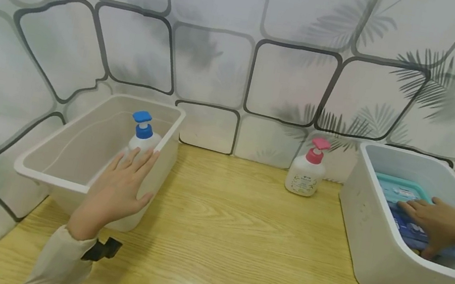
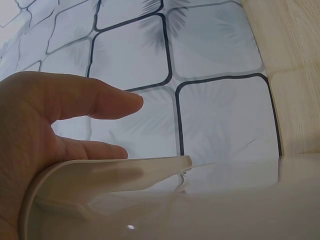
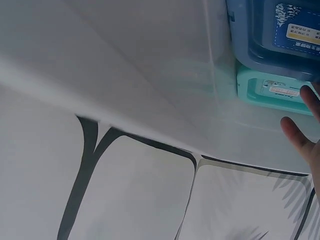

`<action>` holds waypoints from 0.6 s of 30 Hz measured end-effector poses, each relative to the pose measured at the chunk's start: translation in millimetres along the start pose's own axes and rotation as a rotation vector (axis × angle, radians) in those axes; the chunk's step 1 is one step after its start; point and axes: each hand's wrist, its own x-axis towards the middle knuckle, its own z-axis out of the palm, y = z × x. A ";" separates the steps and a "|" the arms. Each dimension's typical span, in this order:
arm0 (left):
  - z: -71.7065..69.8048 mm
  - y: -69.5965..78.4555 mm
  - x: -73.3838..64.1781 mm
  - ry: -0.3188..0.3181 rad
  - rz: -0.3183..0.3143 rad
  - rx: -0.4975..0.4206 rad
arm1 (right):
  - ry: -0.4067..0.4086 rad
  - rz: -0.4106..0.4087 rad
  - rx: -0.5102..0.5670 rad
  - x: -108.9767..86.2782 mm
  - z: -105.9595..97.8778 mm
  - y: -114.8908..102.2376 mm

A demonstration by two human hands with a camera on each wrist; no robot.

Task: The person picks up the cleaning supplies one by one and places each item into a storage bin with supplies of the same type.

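Observation:
My left hand (image 1: pixel 117 194) is held over the front right corner of a beige bin (image 1: pixel 41 174), fingers straight and spread, thumb apart. In the head view it overlaps a white pump bottle with a blue head (image 1: pixel 144 130) inside that bin, hiding its lower part. On the right, my right hand (image 1: pixel 444 223) reaches down into a white bin (image 1: pixel 375 257). It spans a blue plastic box (image 3: pixel 270 45), thumb at the near side and fingertips at the far edge, gripping it. A teal box (image 3: pixel 250 92) lies just beyond; only part of my right hand shows in its wrist view.
A white pump bottle with a pink head (image 1: pixel 305 172) stands on the wooden table (image 1: pixel 235 229) near the back, left of the white bin. Patterned cloth (image 1: pixel 208 68) rises behind the table and along the left side. High walls surround the contents of both bins.

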 end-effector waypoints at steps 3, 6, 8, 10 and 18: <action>0.7 0.0 -0.5 0.002 0.001 -0.004 | -0.027 0.013 0.008 -0.4 -0.5 -0.3; 1.8 -0.1 -0.6 0.009 0.004 -0.008 | -0.049 0.025 0.018 0.7 -1.7 0.9; 2.4 -0.2 -0.7 0.012 0.006 -0.010 | -0.060 0.039 0.022 1.8 -2.5 2.7; 2.8 -0.5 -0.8 0.015 0.008 -0.008 | -0.070 0.056 0.025 3.1 -4.2 4.3; 3.3 -1.7 0.2 0.004 -0.001 -0.014 | -0.106 0.096 -0.004 3.5 -13.3 5.2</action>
